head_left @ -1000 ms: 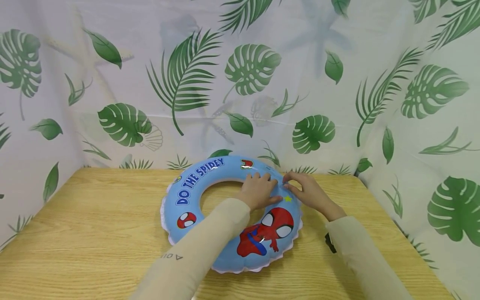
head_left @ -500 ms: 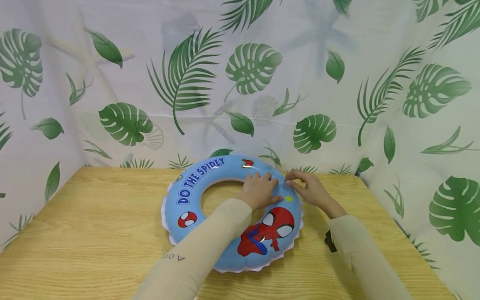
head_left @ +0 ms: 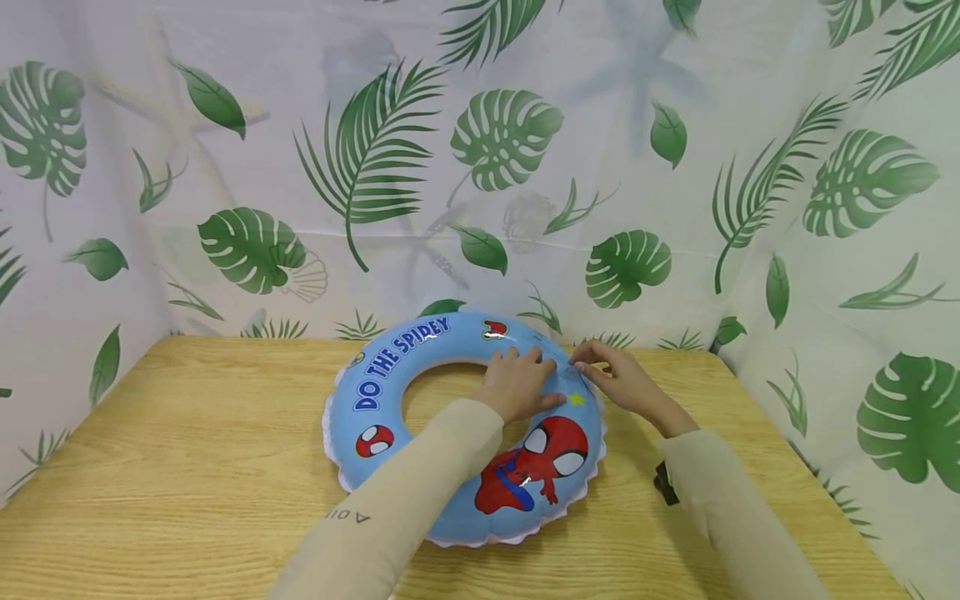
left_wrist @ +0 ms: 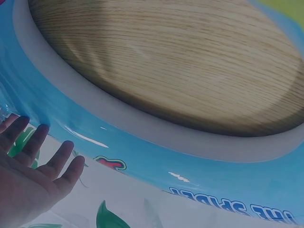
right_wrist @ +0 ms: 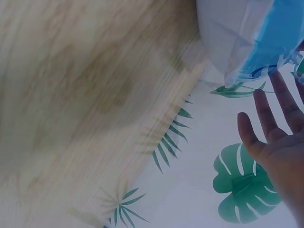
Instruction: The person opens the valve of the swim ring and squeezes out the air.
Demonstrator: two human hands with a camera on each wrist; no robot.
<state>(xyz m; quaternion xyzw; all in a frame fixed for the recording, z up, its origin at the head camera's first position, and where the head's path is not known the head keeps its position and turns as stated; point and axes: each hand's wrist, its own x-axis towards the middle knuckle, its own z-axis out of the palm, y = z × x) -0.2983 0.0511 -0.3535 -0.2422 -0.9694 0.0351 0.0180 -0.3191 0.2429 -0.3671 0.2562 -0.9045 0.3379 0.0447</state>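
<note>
While the ring stays put, right hand shifted slightly, pinching valve.

Leafy cloth behind a wooden table
The white cloth has big green leaves all over. A pale starfish is printed at the upper left. The yellow-brown table, with wavy wood lines, goes across the bottom.
</note>
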